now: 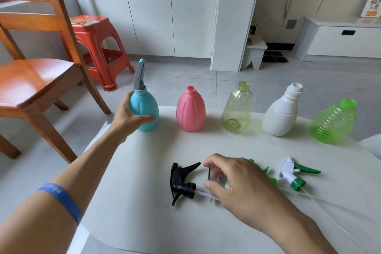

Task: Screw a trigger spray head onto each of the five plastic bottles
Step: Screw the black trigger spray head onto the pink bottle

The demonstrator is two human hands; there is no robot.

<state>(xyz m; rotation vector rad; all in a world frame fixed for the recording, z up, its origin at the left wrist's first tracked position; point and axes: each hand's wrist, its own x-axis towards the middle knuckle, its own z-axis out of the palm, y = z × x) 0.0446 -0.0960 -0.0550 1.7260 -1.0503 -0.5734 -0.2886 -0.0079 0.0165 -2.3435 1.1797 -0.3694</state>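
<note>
A: Left hand (132,117) wraps the blue bottle (144,109), table (144,222) at ten o'clock; head on, likely parking it.

B: Right hand (233,181), grip pinching a clear head (216,179) at centre. Four bottles open.

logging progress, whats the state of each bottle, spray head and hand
blue bottle: capped, held by left hand
pink bottle: open neck
pale green bottle: open neck
white bottle: open neck
bright green bottle: open neck
black spray head: lying loose
white-green spray head: lying loose
right hand: curled, grip unclear
</note>
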